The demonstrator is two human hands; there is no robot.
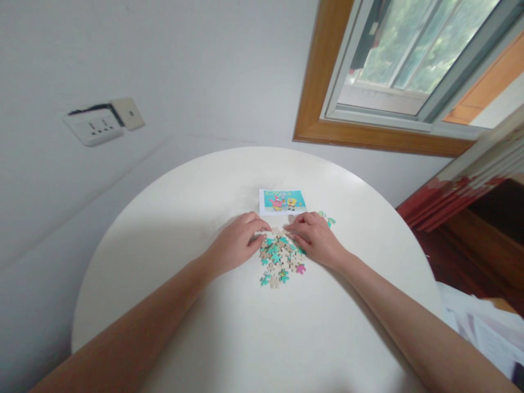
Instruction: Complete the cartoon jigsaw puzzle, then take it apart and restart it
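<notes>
Two forearms (172,305); left hand (237,243), right hand (317,239) curled beside many puzzle pieces (275,256), pinch unclear; one picture card (283,202).

The puzzle pieces (275,252) show teal, beige and pink; the picture card (282,202) is turquoise, white-edged; the desk (164,229) white.

No word, brand or number can be read anywhere. On the picture card (283,202) lying on the desk (164,234), yellow-green loops run along the top of the blue printed scene, above a pink starfish and a yellow sponge figure, but they are too small to tell whether they are letters. The printed puzzle pieces (274,254) show only patches of colour at this size, and any print on the white papers (487,327) at the lower right or on the wall socket plate (92,128) is too blurred to make out.
</notes>
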